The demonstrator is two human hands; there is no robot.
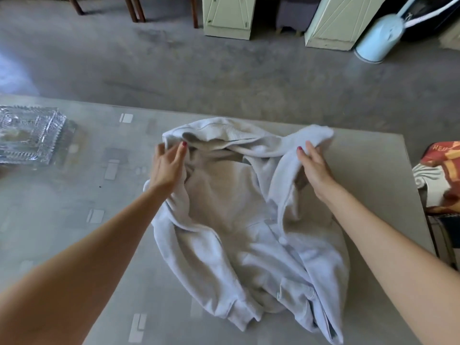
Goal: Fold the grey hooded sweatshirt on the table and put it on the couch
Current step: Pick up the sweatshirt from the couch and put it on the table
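**Hoodie still unfolded, both hands at the far end**

Head view: grey hooded sweatshirt (239,215) lies crumpled on the table (74,245), spread from near the table's far edge down toward the near edge, closer to the right side. Sleeves bunched along both flanks, cuffs ending up near the near edge. Hood end points to the far edge.

Left hand (168,168) is at the garment's far-left part, fingers curled into the fabric w/ thumb over it, so holding a bunch of cloth. Right hand (315,168) is at the far-right part; fingers lie fairly straight on a raised ridge of fabric, thumb tucked against it. Looks like a light hold, but can't tell for sure if it pinches or just rests.

Cut-glass tray (29,134) sits at the table's far-left corner, well apart from the garment.

Progress, as a judgement: early. No neat fold visible yet; hands seem to be straightening the piece. Left to do: flatten, fold sleeves and body, carry to couch. Couch not identifiable in view.
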